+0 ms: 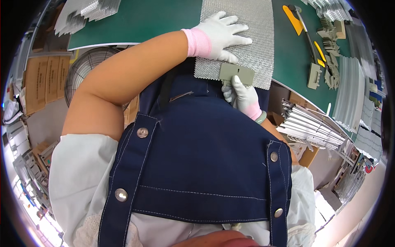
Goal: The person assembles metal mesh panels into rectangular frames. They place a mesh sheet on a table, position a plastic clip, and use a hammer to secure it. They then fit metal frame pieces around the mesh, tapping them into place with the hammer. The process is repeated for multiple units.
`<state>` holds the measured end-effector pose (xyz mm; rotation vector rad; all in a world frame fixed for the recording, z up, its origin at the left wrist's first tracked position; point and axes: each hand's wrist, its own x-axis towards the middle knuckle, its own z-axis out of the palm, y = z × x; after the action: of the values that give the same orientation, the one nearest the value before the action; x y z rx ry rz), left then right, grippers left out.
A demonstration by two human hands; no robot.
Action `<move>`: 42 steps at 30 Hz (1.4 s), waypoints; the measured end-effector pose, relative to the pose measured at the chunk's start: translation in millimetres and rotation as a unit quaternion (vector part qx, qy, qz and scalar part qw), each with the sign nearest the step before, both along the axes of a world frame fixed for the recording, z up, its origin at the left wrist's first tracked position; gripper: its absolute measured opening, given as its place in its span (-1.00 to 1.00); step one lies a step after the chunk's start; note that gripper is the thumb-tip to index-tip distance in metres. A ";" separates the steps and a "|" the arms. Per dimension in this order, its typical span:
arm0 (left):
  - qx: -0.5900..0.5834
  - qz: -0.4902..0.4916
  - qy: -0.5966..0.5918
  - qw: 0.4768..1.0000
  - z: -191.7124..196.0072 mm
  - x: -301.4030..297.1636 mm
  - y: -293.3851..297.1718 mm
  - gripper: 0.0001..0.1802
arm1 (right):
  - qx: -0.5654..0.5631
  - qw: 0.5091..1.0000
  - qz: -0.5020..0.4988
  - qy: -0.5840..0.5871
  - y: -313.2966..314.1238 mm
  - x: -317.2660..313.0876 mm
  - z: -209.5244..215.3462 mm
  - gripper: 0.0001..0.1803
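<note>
A silvery sheet of honeycomb-textured metal mesh lies across the green table, its near edge reaching toward my apron. My left hand, in a white glove with a pink cuff, is spread flat on the sheet with its fingers apart. At the sheet's near edge, a flat grey-green plastic plate with a small slot is gripped in my right hand. The right thumb presses on top of the plate while the other fingers are partly hidden beneath it. The plate overlaps the sheet's edge.
On the green table to the right lie a hammer, an orange-yellow scraper, a yellow-handled tool and several grey-green plates. More mesh sits far left. A fan and cardboard boxes stand left below.
</note>
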<state>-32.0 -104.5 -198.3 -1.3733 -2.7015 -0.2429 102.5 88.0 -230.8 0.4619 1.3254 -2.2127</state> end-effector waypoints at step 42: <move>0.088 -0.039 0.028 0.995 -5.6 -15.3 -1.2 -0.34 | 0.131 0.943 0.305 0.014 49.0 -18.4 33.1 -0.61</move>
<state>-47.3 -105.7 -203.9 -1.4120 -2.5162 -0.4299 84.1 137.0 -197.7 0.0829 1.5315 -1.5471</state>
